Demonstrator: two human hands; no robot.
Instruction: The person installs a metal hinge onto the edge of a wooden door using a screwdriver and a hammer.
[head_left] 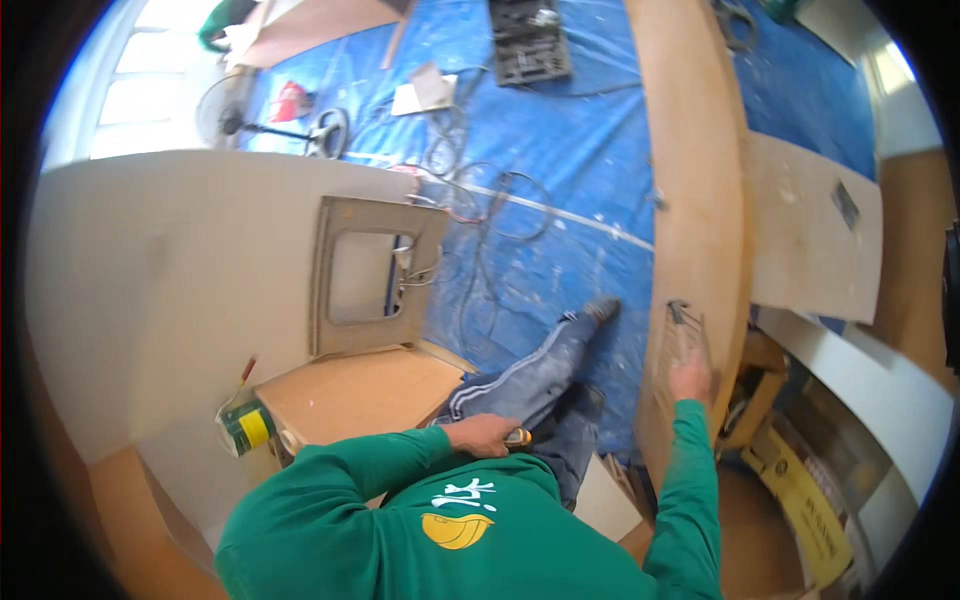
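Observation:
At my waist, my left hand (480, 435) is closed round a tool with an orange-and-black handle (517, 438); its far end is lost against my dark clothing. My right arm reaches forward along a long wooden board (692, 180). Over its near part, my right hand (690, 378) is closed on something greyish and blurred. A small dark metal piece (678, 311) shows just beyond the fingers; I cannot tell whether it joins what the hand holds. My left leg (520, 372) stretches out over a blue sheet (590, 190).
A pale panel with a framed opening (365, 275) stands at the left, beside a wooden top (360, 395). A green can (245, 428) with a brush is near it. Cables (490, 215) and a black tool case (528, 45) lie ahead. A yellow box (805, 505) sits lower right.

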